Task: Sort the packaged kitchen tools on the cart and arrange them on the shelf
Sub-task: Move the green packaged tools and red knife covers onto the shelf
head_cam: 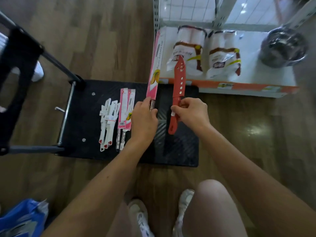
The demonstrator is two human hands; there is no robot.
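Fingers [185,102] of the right hand [193,113] curl round a red knife [177,86] in a perforated sheath, pinching it where blade meets handle; its tip reaches over the shelf [248,87] edge. The left hand [144,117] closes its fingers [143,104] on the metal handle of a long pink-packaged knife [155,65], which slants from above the black cart [85,117] to the shelf's left corner. On the cart, white-carded tools [107,122] and two smaller pink-packaged knives [126,112] lie side by side, just beside the left hand. Two bagged goods [205,53] and a steel bowl [283,47] sit on the shelf.
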